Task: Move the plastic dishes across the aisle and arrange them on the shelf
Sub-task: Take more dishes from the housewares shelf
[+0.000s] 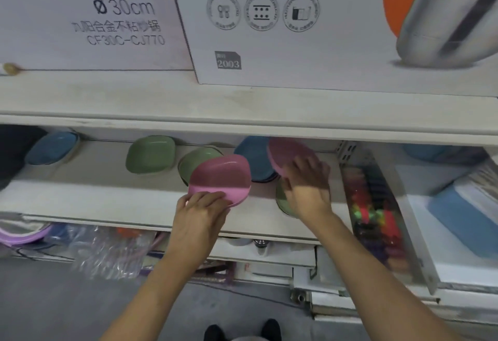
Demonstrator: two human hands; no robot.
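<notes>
My left hand (200,212) grips the near edge of a pink plastic dish (219,176), tilted above the white shelf (94,192). My right hand (305,183) holds a second pink dish (288,153), tipped up on edge, and covers most of a green dish (283,202) beneath it. Behind the pink dishes stand a green dish (194,163) and a blue dish (253,157). Further left on the same shelf another green dish (151,155) leans against the back, and a blue dish (52,148) leans at the far left.
Large cookware boxes (283,31) stand on the shelf above. A metal divider and a rack of colourful packaged items (374,214) bound the shelf on the right. Lower shelves hold plastic bags (107,246) and a purple basin (24,234). Grey aisle floor lies below.
</notes>
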